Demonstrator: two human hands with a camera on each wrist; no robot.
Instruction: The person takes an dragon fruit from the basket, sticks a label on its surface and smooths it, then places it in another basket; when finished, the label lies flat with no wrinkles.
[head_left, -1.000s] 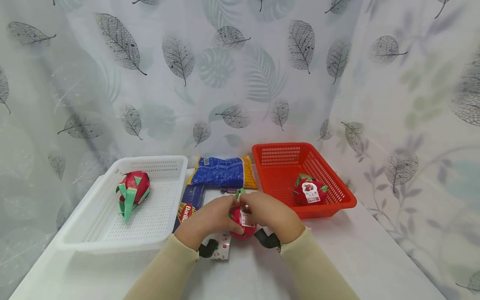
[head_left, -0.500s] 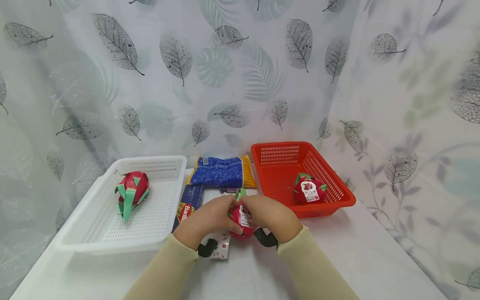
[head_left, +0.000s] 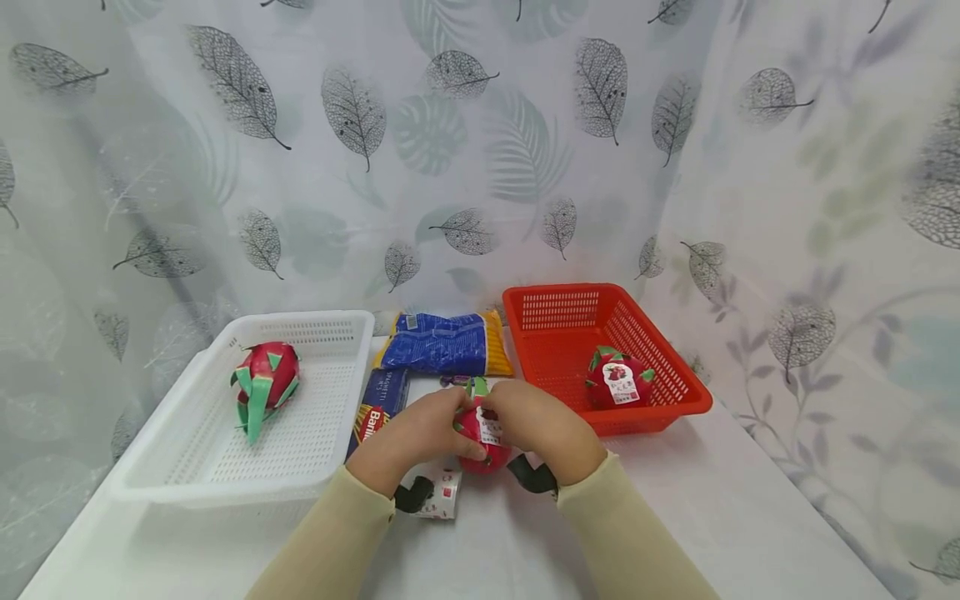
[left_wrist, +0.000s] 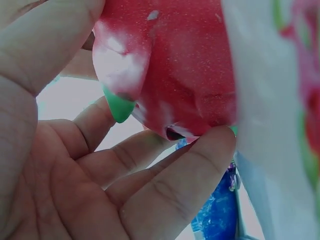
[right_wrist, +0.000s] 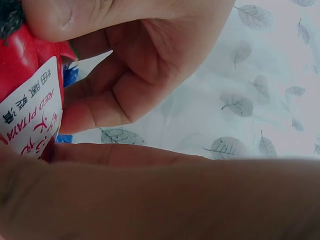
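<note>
Between both hands, at the middle of the table, is a red dragon fruit with green leaf tips and a white label on its near side. My left hand grips it from the left, thumb in front. In the left wrist view, fingers curve around the red skin. My right hand holds the fruit's right side, thumb near the label's edge. Printed "RED PITAYA", the label shows close up in the right wrist view. A sheet of labels lies below the left wrist.
At left stands a white basket containing a dragon fruit. A red basket at right holds a labelled dragon fruit. Behind the hands lie a blue-yellow bag and a Barilla spaghetti box. A leaf-patterned curtain hangs behind.
The right hand has shifted slightly upward on the fruit, and more of the label's upper part shows. Both hands keep their hold; the baskets stay put.
</note>
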